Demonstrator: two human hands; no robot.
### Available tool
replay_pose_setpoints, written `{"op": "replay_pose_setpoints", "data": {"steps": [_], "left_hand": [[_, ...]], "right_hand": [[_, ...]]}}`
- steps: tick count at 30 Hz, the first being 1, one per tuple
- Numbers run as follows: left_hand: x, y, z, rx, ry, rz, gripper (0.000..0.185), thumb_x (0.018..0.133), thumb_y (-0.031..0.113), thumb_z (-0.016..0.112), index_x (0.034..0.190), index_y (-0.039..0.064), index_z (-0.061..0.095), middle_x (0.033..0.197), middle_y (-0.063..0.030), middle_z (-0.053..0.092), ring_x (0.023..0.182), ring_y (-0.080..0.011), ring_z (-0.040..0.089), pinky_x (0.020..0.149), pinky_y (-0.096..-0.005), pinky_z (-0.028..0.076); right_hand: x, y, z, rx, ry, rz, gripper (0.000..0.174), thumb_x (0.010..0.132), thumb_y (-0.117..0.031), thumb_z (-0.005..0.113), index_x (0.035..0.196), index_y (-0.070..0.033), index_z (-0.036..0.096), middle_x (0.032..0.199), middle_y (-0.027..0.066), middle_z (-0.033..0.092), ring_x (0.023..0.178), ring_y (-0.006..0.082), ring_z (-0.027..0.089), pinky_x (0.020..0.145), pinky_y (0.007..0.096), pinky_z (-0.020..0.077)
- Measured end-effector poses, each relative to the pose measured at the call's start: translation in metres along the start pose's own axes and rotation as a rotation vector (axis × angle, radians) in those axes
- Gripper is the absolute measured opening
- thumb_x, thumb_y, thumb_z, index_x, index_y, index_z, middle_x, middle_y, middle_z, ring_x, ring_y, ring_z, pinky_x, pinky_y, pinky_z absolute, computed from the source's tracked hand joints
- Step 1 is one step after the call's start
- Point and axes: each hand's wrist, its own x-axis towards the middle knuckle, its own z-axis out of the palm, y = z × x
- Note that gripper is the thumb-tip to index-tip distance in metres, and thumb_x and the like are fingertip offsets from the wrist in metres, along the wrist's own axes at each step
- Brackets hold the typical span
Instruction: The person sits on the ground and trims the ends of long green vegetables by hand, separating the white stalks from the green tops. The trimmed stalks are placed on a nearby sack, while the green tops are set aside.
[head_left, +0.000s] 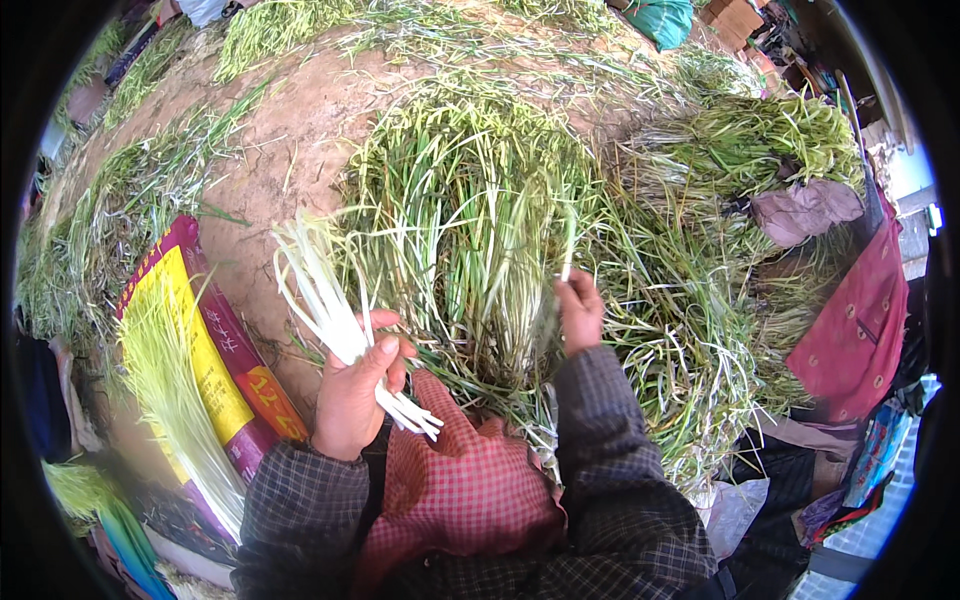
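Note:
My left hand (350, 405) grips a small bundle of pale blanched chives (324, 304), white stem ends sticking out below the fist and leaves fanning up to the left. Between the thumb and fingers of my right hand (582, 313) a single stalk (568, 240) is pinched upright, its upper part blurred. Just beyond both hands lies a large heap of unsorted chives (457, 217), green and yellow with dry brown bits. A red checked cloth (465, 487) covers my lap beneath the bundle.
On the left, a row of pale chives (169, 375) rests on a printed purple and yellow sack (225, 360). Loose leaves (150, 180) litter the earthen floor (300, 142). To the right are more chives (757, 142) and a person's red patterned garment (855, 322). A green bag (664, 22) stands farther off.

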Motion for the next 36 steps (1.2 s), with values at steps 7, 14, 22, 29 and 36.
{"op": "replay_pose_setpoints", "data": {"steps": [7,14,22,29,36], "left_hand": [[0.010,-0.009,0.009,-0.047,-0.017,-0.161,0.038,0.078,0.008,0.059,0.111,0.000,0.041,0.094,-0.0092,0.056,0.073,-0.0100,0.052,0.050,-0.0167,0.039],[0.002,-0.025,0.015,-0.035,-0.031,-0.136,0.029,0.075,0.005,0.061,0.101,0.002,0.048,0.084,-0.0053,0.057,0.068,-0.0100,0.055,0.054,-0.0185,0.044],[-0.009,-0.030,0.006,-0.077,-0.003,-0.102,0.021,0.075,0.005,0.062,0.093,0.004,0.051,0.075,-0.0023,0.054,0.060,-0.0072,0.050,0.048,-0.0185,0.040],[-0.003,-0.028,-0.004,-0.030,0.134,-0.115,0.021,0.074,0.006,0.064,0.090,0.005,0.051,0.074,-0.0015,0.054,0.060,-0.0077,0.050,0.048,-0.0185,0.040],[0.003,-0.016,-0.013,-0.017,0.163,-0.030,0.022,0.073,0.006,0.064,0.092,0.004,0.052,0.076,-0.0019,0.055,0.062,-0.0085,0.051,0.052,-0.0205,0.041]], "right_hand": [[-0.110,-0.042,-0.016,-0.154,-0.581,-0.264,0.017,0.074,-0.002,0.061,0.090,-0.004,0.057,0.078,0.0038,0.057,0.070,0.0119,0.053,0.060,0.0252,0.0444],[-0.152,-0.034,-0.025,-0.480,-0.768,-0.417,0.021,0.073,-0.006,0.061,0.094,-0.003,0.058,0.081,0.0104,0.058,0.073,0.0230,0.056,0.066,0.0300,0.0445],[-0.152,-0.054,0.034,-0.729,-0.373,-1.039,0.033,0.068,-0.015,0.066,0.098,-0.008,0.053,0.086,0.0075,0.053,0.076,0.0243,0.053,0.065,0.0348,0.0437],[-0.150,-0.060,0.049,-0.597,-0.440,-1.081,0.023,0.064,-0.006,0.063,0.085,-0.008,0.056,0.089,0.0069,0.054,0.080,0.0239,0.053,0.065,0.0333,0.0444],[-0.160,-0.075,0.033,-0.548,-0.867,-1.006,0.016,0.070,-0.006,0.061,0.086,-0.008,0.055,0.076,0.0064,0.058,0.077,0.0239,0.056,0.064,0.0325,0.0468]]}}
